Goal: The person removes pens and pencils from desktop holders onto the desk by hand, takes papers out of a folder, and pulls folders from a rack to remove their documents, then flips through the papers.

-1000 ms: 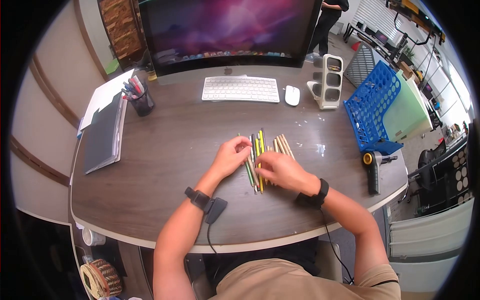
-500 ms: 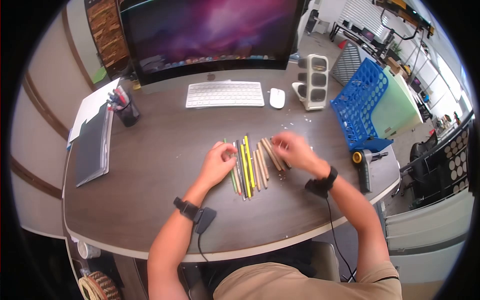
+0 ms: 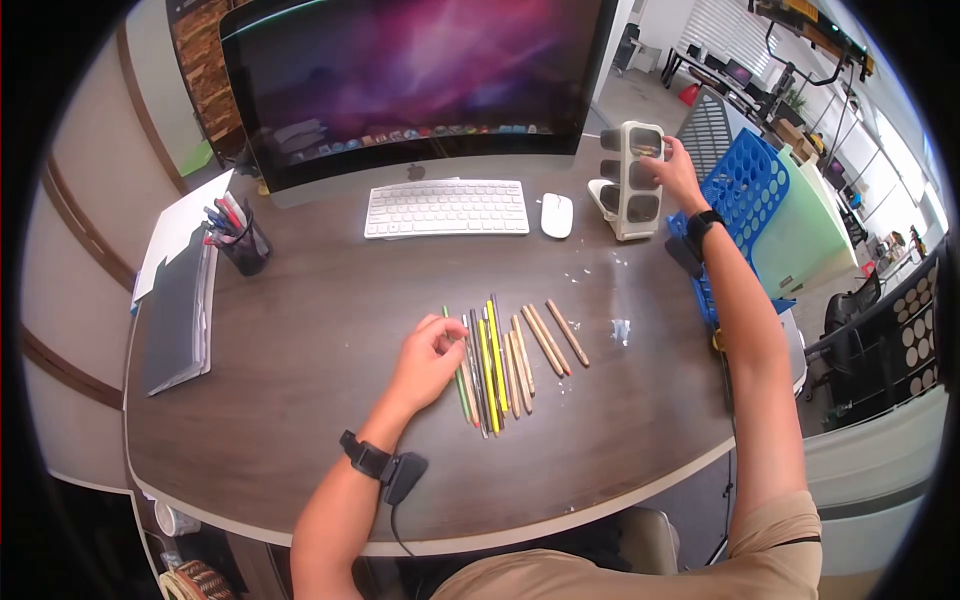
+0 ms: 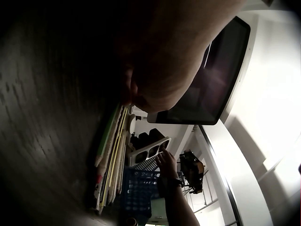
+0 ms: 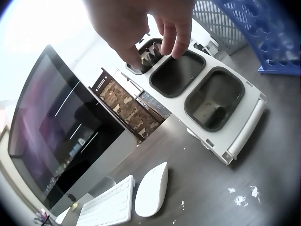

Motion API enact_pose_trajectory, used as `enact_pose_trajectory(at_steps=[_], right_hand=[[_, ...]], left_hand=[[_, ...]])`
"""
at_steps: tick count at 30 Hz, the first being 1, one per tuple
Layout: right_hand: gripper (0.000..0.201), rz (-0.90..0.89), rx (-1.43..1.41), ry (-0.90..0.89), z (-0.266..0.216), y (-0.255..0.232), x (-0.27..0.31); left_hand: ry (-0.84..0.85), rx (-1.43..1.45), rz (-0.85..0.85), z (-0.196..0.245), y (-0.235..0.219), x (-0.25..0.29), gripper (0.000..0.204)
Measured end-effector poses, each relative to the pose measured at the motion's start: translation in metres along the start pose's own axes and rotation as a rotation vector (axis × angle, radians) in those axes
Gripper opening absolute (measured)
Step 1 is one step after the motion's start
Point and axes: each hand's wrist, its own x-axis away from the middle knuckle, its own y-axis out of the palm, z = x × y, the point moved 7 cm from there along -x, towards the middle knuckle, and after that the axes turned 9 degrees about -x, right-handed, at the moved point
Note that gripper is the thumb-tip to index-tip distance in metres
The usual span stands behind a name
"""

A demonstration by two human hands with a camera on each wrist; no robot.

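Observation:
Several pencils, green, yellow, dark and wood-coloured, lie side by side in a loose row (image 3: 497, 365) on the desk. My left hand (image 3: 428, 360) rests at the row's left end, its fingers loosely bent beside the green pencil (image 4: 107, 136). At the back right, my right hand (image 3: 675, 180) reaches to a white three-compartment organizer (image 5: 221, 134). In the right wrist view its thumb and fingers are spread around several pointed tips (image 5: 151, 55) in the far compartment, a gap showing between them. One wood-coloured pencil (image 3: 567, 332) lies apart at the row's right.
A keyboard (image 3: 447, 208) and a mouse (image 3: 556, 215) lie before the monitor (image 3: 420, 80). Blue file rack (image 3: 745, 190) stands right of the organizer. White scraps (image 3: 621, 331) dot the desk. On the left are a pen cup (image 3: 243, 246) and a dark folder (image 3: 180, 320).
My right hand has moved from the pencils, past the row's right end, up to the organizer. The wood-coloured pencils now lie more spread to the right. My left hand stays by the row.

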Motion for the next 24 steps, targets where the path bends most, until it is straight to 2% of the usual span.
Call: enact_pose_trajectory(at_steps=[2,3,7,10,15,18,22,24], right_hand=[[0.071,-0.083,-0.081,0.01,0.0,0.012,-0.009],[0.06,-0.04,-0.027,-0.015,-0.001,0.013,-0.011],[0.044,-0.119,-0.02,0.017,0.004,0.025,-0.021],[0.029,-0.113,-0.062,-0.062,0.007,0.027,-0.027],[0.025,-0.035,-0.027,-0.132,-0.002,0.002,-0.028],[0.025,-0.029,-0.035,-0.196,-0.02,-0.023,-0.024],[0.023,-0.064,0.2,-0.288,-0.087,-0.061,0.024],[0.019,-0.13,0.258,-0.485,-0.115,-0.062,0.052]], left_hand=[[-0.005,0.004,0.0,0.0,0.0,0.0,0.011],[-0.007,0.013,0.0,0.0,0.0,0.0,0.01],[-0.029,0.025,-0.017,0.001,0.001,0.001,0.009],[-0.084,0.051,-0.01,0.0,0.001,0.001,0.01],[-0.086,0.07,-0.008,0.0,0.0,0.002,0.008],[-0.06,0.055,0.001,0.0,0.0,0.001,0.008],[0.007,0.013,0.004,-0.002,0.001,0.0,0.006],[0.013,-0.03,-0.009,0.0,0.0,0.0,0.007]])
